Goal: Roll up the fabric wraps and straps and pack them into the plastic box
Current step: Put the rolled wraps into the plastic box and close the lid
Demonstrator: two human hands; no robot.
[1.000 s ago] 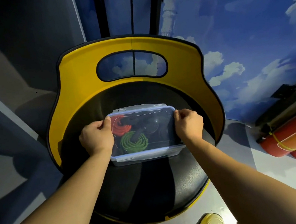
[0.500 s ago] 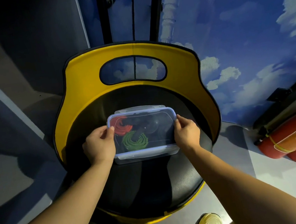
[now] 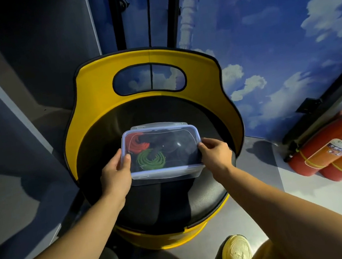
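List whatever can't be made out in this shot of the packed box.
1. Head view: the dark contents in the right of the box, beside the red roll and green roll, are lost in lid glare and shadow.
2. The left hand and right hand cover the box's side latches.
3. The extinguisher label print is too small; the right edge cuts its nozzle.

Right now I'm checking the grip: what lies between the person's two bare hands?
Head view: the lidded clear plastic box, gripped by left hand and right hand.
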